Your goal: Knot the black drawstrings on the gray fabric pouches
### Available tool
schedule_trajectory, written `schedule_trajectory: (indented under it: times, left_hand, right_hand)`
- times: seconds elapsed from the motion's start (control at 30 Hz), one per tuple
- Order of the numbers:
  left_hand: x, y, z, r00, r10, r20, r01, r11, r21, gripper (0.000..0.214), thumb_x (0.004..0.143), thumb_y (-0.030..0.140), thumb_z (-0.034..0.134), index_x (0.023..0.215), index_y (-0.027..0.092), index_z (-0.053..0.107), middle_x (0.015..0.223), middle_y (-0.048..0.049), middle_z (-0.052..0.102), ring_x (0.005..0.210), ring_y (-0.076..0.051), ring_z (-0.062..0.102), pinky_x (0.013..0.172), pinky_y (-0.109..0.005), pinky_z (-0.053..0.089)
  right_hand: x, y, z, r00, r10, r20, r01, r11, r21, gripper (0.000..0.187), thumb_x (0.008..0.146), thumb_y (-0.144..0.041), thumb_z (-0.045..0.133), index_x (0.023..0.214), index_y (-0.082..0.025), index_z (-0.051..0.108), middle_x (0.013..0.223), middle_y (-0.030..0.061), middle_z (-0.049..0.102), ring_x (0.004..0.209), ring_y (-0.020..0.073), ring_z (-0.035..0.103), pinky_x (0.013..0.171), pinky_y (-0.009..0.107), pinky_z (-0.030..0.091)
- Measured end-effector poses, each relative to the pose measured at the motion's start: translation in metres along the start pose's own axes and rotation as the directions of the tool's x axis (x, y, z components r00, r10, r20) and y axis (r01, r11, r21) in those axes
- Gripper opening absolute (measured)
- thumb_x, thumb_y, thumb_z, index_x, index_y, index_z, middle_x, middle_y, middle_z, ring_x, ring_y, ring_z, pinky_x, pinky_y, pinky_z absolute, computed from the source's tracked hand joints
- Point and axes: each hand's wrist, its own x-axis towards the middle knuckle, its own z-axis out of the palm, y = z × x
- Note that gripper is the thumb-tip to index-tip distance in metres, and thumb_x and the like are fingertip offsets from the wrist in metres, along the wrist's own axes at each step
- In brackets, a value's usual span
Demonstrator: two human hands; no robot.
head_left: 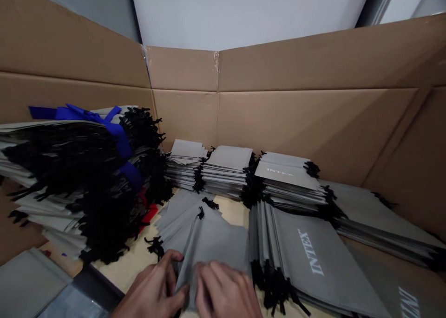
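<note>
Cardbd wall (313, 127) behind; tied bundle (80, 160) L, pouch stacks (306, 253) R; L hand (151, 285) pinching grey pouch (223, 236), R hand (228, 290) atop, grip unclear.

Flat grey rectangular cloth bags (223, 236) are looking matt, tall brown cardboard walls (296, 118) smooth; clear plastic tape strips (216, 61) are shining.

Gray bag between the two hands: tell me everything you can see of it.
The gray bag looks like soft, matte cloth, its visible face plain. A black cord end shows at its top left corner. Its left side looks creased; whether it is one bag or several layered is unclear. The left hand touches its left edge, and the right hand, blurred, covers its lower part. It sits left of the lettered bags, partly covering the fanned bags behind.
</note>
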Motion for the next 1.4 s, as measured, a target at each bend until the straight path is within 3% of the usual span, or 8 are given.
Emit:
schedule_trajectory:
  times: [0.13,0.37,0.53,0.67,0.8,0.93,1.13,1.4]
  left_hand:
    - [0.005,0.005,0.001,0.999,-0.032,-0.007,0.032,0.997,0.067,0.047,0.075,0.042,0.069,0.116,0.019,0.073,0.065,0.0046,0.067,0.061,-0.024,0.065,0.060,-0.030,0.044]
    - [0.017,0.013,0.004,0.998,0.048,-0.048,-0.050,0.998,-0.035,0.036,0.093,0.060,0.067,0.088,0.024,0.067,0.063,0.0052,0.059,0.062,-0.022,0.061,0.058,-0.027,0.037]
    - [0.018,0.021,0.010,0.999,0.048,0.011,-0.046,0.991,-0.128,0.036,0.094,0.060,0.067,0.086,0.026,0.058,0.060,0.0083,0.051,0.058,-0.019,0.052,0.055,-0.025,0.033]
    - [0.022,0.024,0.006,0.995,0.098,-0.036,-0.104,0.965,-0.240,0.032,0.093,0.055,0.068,0.101,0.025,0.060,0.075,0.0035,0.064,0.063,-0.019,0.058,0.057,-0.025,0.041]
    - [0.036,0.036,-0.007,0.979,0.165,-0.118,-0.182,0.971,-0.154,0.036,0.096,0.055,0.065,0.106,0.020,0.069,0.079,-0.0013,0.073,0.064,-0.021,0.066,0.058,-0.027,0.048]
    - [0.050,0.042,-0.017,0.972,0.205,-0.116,-0.217,0.970,-0.107,0.040,0.097,0.056,0.070,0.111,0.020,0.081,0.079,-0.0034,0.081,0.071,-0.024,0.074,0.063,-0.029,0.054]
    - [0.048,0.005,-0.044,0.945,0.195,-0.261,-0.219,0.974,-0.065,0.046,0.108,0.054,0.053,0.118,0.022,0.084,0.123,-0.0106,0.086,0.112,-0.030,0.080,0.088,-0.032,0.062]
    - [0.032,-0.028,-0.057,0.919,0.307,-0.247,-0.284,0.951,0.123,0.035,0.107,0.043,0.060,0.124,0.026,0.086,0.116,-0.0093,0.083,0.108,-0.029,0.077,0.097,-0.037,0.060]
  right_hand:
    - [0.012,0.011,-0.017,0.957,0.132,0.260,-0.120,0.991,-0.059,0.055,0.096,-0.017,0.057,0.151,-0.014,0.057,0.112,0.0108,0.082,0.084,0.0260,0.082,0.064,0.031,0.054]
    - [0.015,0.006,-0.017,0.888,0.196,0.416,-0.182,0.981,-0.074,0.057,0.102,-0.019,0.054,0.159,-0.010,0.055,0.123,0.0159,0.080,0.092,0.0301,0.085,0.069,0.034,0.059]
    - [0.016,0.007,-0.021,0.885,0.211,0.415,-0.209,0.977,-0.050,0.057,0.101,-0.018,0.057,0.159,-0.012,0.055,0.125,0.0164,0.080,0.098,0.0306,0.084,0.074,0.032,0.060]
    - [0.013,0.008,-0.022,0.910,0.220,0.353,-0.229,0.973,-0.016,0.059,0.102,-0.018,0.056,0.161,-0.015,0.050,0.129,0.0157,0.079,0.096,0.0303,0.084,0.074,0.034,0.060]
    - [0.012,0.007,-0.023,0.943,0.178,0.281,-0.191,0.981,0.018,0.064,0.104,-0.020,0.052,0.167,-0.020,0.042,0.133,0.0132,0.078,0.102,0.0283,0.082,0.078,0.033,0.060]
    - [0.012,0.007,-0.021,0.915,0.159,0.371,-0.164,0.986,-0.017,0.062,0.101,-0.017,0.053,0.163,-0.017,0.049,0.124,0.0124,0.081,0.099,0.0286,0.083,0.075,0.033,0.060]
    - [0.006,0.012,-0.015,0.929,0.151,0.337,-0.160,0.987,0.000,0.047,0.105,-0.019,0.049,0.151,-0.017,0.060,0.114,0.0105,0.081,0.088,0.0273,0.083,0.069,0.035,0.060]
    - [0.003,0.017,-0.018,0.958,0.051,0.282,-0.045,0.999,-0.026,0.046,0.109,-0.022,0.040,0.151,-0.016,0.057,0.106,0.0102,0.081,0.076,0.0241,0.083,0.055,0.031,0.058]
